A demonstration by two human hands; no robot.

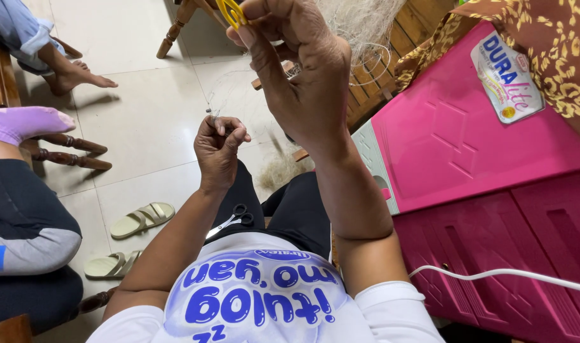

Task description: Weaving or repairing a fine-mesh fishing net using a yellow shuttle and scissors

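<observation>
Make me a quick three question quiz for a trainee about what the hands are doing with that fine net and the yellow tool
1. True or false: the scissors are held in the left hand.
2. Which hand holds the yellow tool? A) left B) right C) neither
3. Fill in: the pair of sandals lies on the tiled ______.

Key
1. False: the scissors rest on the person's lap; the left hand pinches fine net thread.
2. B: the right hand grips it, raised near the pale netting.
3. floor.
</observation>
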